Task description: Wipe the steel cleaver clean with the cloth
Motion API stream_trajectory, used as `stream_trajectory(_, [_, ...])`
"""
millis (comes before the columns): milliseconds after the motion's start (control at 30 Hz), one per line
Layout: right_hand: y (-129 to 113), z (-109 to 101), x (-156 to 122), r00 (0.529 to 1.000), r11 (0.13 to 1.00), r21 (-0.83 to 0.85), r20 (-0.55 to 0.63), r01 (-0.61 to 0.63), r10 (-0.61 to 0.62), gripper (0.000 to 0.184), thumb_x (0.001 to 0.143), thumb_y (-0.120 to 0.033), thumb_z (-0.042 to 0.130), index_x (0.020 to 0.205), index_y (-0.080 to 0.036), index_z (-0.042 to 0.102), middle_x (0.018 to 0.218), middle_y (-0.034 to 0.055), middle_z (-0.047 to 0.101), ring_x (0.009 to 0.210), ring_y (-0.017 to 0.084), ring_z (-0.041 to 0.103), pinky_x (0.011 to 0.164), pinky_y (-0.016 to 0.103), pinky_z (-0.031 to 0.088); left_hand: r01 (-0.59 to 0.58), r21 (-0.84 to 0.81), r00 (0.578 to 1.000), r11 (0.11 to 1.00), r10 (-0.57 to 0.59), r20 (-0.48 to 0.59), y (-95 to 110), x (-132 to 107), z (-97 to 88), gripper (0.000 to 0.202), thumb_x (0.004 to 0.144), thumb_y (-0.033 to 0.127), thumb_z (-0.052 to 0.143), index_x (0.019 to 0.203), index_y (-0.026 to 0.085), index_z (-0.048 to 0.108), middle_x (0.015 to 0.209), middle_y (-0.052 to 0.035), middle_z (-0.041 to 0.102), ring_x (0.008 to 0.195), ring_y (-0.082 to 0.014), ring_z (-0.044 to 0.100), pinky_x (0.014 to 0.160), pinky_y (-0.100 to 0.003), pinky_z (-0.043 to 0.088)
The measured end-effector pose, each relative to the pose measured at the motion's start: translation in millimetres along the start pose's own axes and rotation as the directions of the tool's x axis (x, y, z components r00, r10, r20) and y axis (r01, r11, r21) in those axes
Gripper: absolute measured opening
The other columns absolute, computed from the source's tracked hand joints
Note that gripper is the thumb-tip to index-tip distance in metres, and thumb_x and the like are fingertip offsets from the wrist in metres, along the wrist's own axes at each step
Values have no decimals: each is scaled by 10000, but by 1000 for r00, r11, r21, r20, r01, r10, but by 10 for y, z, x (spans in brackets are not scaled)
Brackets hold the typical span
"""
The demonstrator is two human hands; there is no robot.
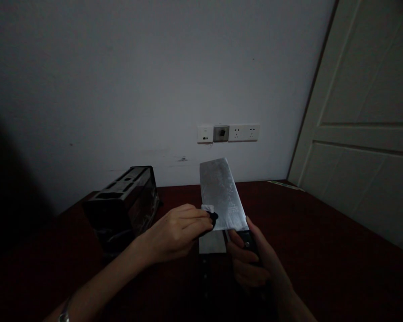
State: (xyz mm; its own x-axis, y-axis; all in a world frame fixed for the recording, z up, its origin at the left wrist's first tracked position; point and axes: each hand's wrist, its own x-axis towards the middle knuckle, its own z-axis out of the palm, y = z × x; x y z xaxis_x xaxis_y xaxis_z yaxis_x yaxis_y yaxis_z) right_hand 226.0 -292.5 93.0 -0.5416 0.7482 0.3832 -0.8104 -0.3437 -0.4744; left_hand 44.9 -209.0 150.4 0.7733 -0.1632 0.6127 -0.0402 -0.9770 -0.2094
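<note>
Two hands are occupied with one broad knife (220, 188), which is held, it seems, above the dark red table (272, 210), its blade pointed toward the wall (154, 89). Its handle (247, 241) is clasped by the right hand (250, 270), with the fingers wrapped around it. By the left hand (179, 230), a small black object (214, 218) is pinched between closed fingers at the blade's left edge, near the handle end; what it is cannot be told. Should those fingers slip off, they could be cut, since the sharp edge is judged to lie on that side. If the right grip were loosened, the blade could be twisted or dropped onto what looks like a second knife (212, 242) below. In the dim light, the edge could also be misjudged. Off to the left, a slotted black block (139, 205) could be knocked by a swung forearm.
</note>
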Motion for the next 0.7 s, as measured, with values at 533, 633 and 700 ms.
stream_trajectory(533, [50,51,6,1000,1000,25,26,-12,12,408,871,-507,331,668,-173,448,423,-114,333,214,-12,163,249,90,253,427,-215,840,879,-473,-265,34,-1,-472,168,785,126,555,911,203,635,921,-20,683,866,-146,626,763,-289,514])
stream_trajectory(633, [65,58,11,1000,1000,11,10,-20,20,403,870,-506,333,657,-179,435,416,-116,332,209,-10,157,241,89,239,633,-154,651,759,-629,-425,-53,-46,-539,119,752,210,613,863,217,652,836,15,691,748,-126,635,686,-250,515])
stream_trajectory(700, [73,55,14,999,1000,-9,-32,-19,18,404,862,-517,342,652,-183,427,407,-119,328,207,-8,143,235,92,228,700,-141,580,701,-672,-460,-123,-60,-547,132,741,256,619,859,212,658,812,16,688,716,-126,629,652,-243,508])
